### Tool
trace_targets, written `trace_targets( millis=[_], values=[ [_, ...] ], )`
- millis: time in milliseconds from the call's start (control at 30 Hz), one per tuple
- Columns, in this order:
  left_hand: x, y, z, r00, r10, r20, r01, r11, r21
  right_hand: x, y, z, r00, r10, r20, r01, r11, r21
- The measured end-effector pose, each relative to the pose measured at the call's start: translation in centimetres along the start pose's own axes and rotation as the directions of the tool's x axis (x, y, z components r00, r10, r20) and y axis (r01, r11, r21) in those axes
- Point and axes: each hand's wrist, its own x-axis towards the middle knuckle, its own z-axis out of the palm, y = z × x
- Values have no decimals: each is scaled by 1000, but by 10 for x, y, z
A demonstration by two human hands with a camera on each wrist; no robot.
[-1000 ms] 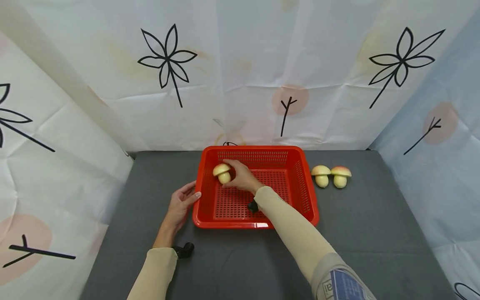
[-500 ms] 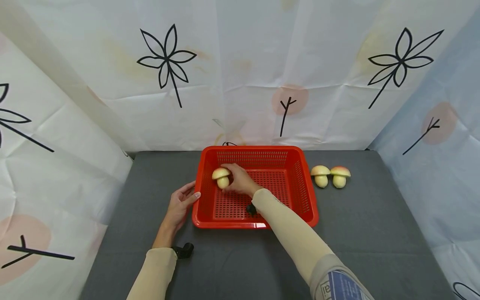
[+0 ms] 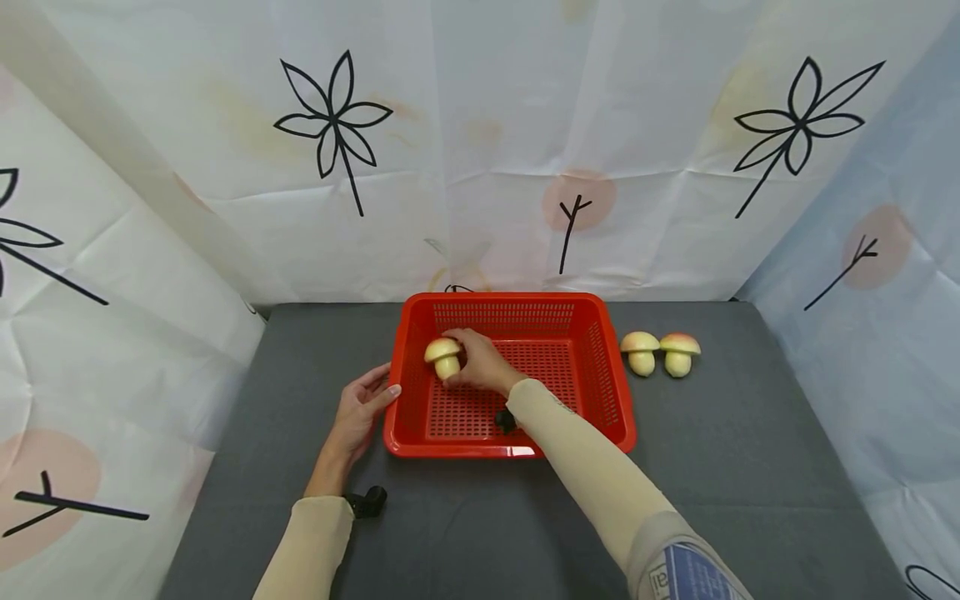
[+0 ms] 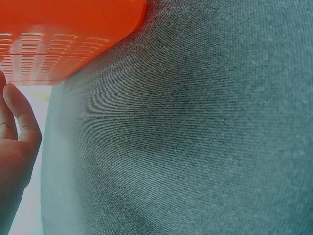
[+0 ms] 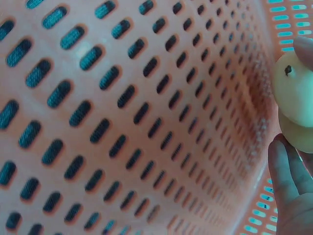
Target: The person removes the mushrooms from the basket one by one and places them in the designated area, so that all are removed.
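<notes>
A toy mushroom [image 3: 441, 350] with a yellow-orange cap and pale stem is pinched by my right hand [image 3: 482, 363], inside the left part of the red basket [image 3: 555, 450]. The right wrist view shows the pale mushroom [image 5: 293, 93] between thumb and fingers [image 5: 283, 171], close to the slotted basket wall. My left hand [image 3: 360, 412] rests against the basket's left rim, its fingers extended and the thumb at the edge. In the left wrist view the left hand [image 4: 19, 147] is beside the basket's outer side [image 4: 63, 29], only partly in frame.
Two more toy mushrooms, one [image 3: 641, 353] beside the other [image 3: 679, 355], stand right of the basket on the grey cloth-covered table [image 3: 465, 525]. A white patterned curtain [image 3: 480, 167] hangs behind the table and along both sides.
My right hand has lowered slightly toward the basket floor with the mushroom, mostly in the first half second. The left hand and basket have stayed in place.
</notes>
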Motion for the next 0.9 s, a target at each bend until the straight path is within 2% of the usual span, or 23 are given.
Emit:
trace_targets(
  millis=[633,900],
  values=[
    [0,-1,-2,1000,10,9,-10,1000,10,-30,-24,-32,993,-86,-79,92,993,70],
    [0,-1,-2,1000,6,5,-6,1000,20,-47,-35,-49,982,-148,-121,168,969,179]
  ],
)
